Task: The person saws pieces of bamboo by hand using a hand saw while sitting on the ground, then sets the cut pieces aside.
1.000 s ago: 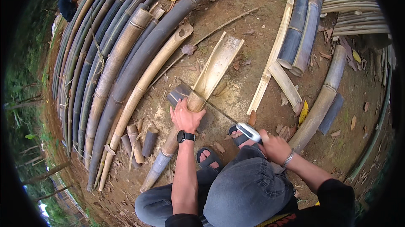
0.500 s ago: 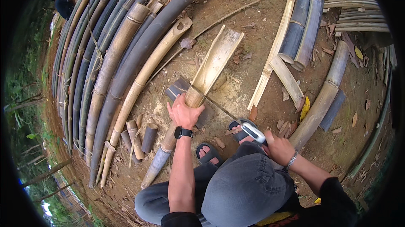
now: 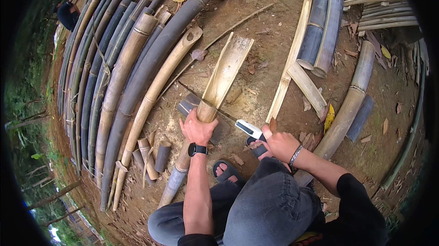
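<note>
My left hand (image 3: pixel 200 127), with a black watch at the wrist, is wrapped over a bamboo pole (image 3: pixel 182 160) and presses it down. The far part of this pole is split open into a pale half-round trough (image 3: pixel 231 63). Closed around the handle of a hand saw (image 3: pixel 248 128) is my right hand (image 3: pixel 282 147). The saw's thin dark blade lies across the pole where the trough meets the round part, just beyond my left fingers. Its tip sticks out past the far left side. A short dark bamboo piece (image 3: pixel 187 104) lies under the pole.
Long bamboo poles (image 3: pixel 151 54) lie side by side on the left. On the right are more dark poles (image 3: pixel 315 31), a split strip (image 3: pixel 283 84) and a thick curved pole (image 3: pixel 354 102). Short offcuts (image 3: pixel 163 155) sit left of my forearm. A person (image 3: pixel 67 15) is at the far left.
My right hand has pushed the saw forward and to the left. The blade tip now shows beyond the pole's far left side. My left hand keeps its hold.
</note>
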A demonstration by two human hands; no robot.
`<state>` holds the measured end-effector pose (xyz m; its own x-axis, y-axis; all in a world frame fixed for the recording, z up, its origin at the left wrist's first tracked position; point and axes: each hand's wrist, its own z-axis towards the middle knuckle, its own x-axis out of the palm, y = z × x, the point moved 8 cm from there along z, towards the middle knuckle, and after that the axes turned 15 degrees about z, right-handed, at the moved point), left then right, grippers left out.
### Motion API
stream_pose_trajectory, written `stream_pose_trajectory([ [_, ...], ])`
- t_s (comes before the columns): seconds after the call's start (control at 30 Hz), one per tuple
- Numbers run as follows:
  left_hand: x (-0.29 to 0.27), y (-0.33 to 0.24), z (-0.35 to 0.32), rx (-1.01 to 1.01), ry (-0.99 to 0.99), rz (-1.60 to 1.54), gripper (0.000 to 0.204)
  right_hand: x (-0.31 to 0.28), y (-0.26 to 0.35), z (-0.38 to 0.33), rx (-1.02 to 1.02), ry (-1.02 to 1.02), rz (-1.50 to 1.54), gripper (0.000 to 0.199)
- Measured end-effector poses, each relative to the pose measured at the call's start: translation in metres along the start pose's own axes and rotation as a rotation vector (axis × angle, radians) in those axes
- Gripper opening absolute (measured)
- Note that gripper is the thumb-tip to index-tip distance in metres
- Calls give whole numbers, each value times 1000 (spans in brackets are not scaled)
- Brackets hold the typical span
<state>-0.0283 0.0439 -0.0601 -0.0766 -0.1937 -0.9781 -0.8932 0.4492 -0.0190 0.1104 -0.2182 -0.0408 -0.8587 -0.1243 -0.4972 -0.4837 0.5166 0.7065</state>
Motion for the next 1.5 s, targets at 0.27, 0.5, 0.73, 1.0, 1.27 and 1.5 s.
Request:
stream_pose_trajectory([
  [0.27, -2, -5, -1, 3, 40, -19, 80, 3, -12, 6, -13, -40, -1, 48],
  [0.5, -12, -2, -9, 38, -64, 43, 79, 10, -27, -51, 11, -25, 76, 44],
  [0.73, -14, -1, -2, 53, -57, 53, 79, 4, -12, -35, 89, -38, 57, 44],
  [1.0, -24, 3, 19, -12, -19, 4, 75, -14, 19, 2, 5, -46, -3, 43],
  [1.27, -21, -2, 15, 58, -123, -31, 79, -8, 18, 39, -67, -97, -1, 41],
  [1.5, -21, 7, 12, 37, -169, -21, 75, -5, 14, 3, 7, -36, -7, 36],
])
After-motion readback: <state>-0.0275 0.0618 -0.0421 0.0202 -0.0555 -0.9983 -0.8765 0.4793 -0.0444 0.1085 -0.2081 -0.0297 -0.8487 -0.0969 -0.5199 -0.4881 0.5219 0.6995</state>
